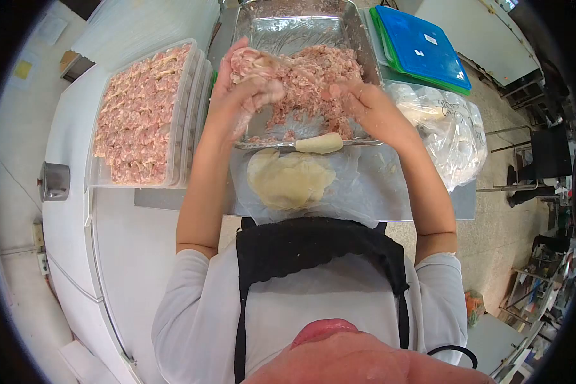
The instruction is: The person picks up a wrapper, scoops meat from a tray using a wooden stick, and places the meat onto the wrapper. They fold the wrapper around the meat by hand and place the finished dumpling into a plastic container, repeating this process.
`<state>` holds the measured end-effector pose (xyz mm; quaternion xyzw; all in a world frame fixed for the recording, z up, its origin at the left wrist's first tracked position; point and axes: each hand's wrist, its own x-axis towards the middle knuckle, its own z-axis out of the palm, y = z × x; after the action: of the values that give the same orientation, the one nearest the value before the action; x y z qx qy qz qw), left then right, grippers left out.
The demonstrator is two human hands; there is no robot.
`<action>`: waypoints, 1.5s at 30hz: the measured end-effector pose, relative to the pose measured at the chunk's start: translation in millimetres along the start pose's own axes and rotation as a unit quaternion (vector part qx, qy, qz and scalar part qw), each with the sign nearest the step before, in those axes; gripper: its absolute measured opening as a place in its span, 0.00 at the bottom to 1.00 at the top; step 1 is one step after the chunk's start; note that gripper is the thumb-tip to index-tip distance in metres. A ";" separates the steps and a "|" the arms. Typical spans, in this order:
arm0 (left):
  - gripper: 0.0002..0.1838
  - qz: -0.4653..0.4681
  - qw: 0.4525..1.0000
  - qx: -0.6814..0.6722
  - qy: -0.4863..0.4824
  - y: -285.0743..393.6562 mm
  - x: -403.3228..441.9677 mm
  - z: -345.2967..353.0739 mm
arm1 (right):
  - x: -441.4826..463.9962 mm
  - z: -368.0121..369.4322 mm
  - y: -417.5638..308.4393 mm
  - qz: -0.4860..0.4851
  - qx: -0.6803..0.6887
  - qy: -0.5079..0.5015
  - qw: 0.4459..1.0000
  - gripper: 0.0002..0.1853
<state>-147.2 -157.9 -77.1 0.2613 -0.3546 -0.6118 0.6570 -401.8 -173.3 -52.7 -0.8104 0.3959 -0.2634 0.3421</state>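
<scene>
My left hand [237,96] is at the left side of a metal tray [242,38], its fingers curled around a lump of pink minced meat [257,64] with pale edges. Across the tray, my right hand [368,105] reaches into the loose minced meat [320,70]; its fingertips are smeared by motion, so their grip is unclear. On the near rim lies a pale, rounded oblong piece [319,143]. Closer to my body, thin yellowish round dough wrappers [291,179] lie on a clear plastic sheet [352,185].
Stacked clear plastic containers [189,128] stand at the left, the top one filled with rows of meat dumplings [141,115]. To the right are blue and green lids [422,48] and a clear plastic bag [451,134] with pale contents. A metal pot [55,181] is at far left.
</scene>
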 end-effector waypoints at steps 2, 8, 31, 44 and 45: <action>0.41 0.158 0.888 0.430 -0.039 1.9 0.4 -17.1 | -7.7 -4.9 -9.9 0.053 0.047 -0.040 0.997 0.19; 0.25 0.087 0.830 0.497 -0.238 29.2 -3.7 -8.9 | -15.8 -9.4 -29.2 -0.025 -0.044 -0.117 0.992 0.18; 0.35 0.069 0.834 0.539 -0.099 12.3 11.2 -22.0 | -8.7 -7.8 55.6 0.018 -0.401 0.003 0.916 0.17; 0.25 0.121 0.819 0.503 -0.246 -4.0 15.3 -35.1 | -10.5 9.3 29.4 -0.073 -0.024 -0.048 0.996 0.19; 0.25 0.121 0.820 0.503 -0.246 -6.1 15.9 -33.7 | -6.1 6.2 27.9 -0.076 -0.046 -0.070 0.994 0.18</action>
<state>-124.5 -177.3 -100.2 0.3509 -0.7916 -0.3078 0.3943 -413.7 -178.8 -78.8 -0.8694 0.3205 -0.2130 0.3100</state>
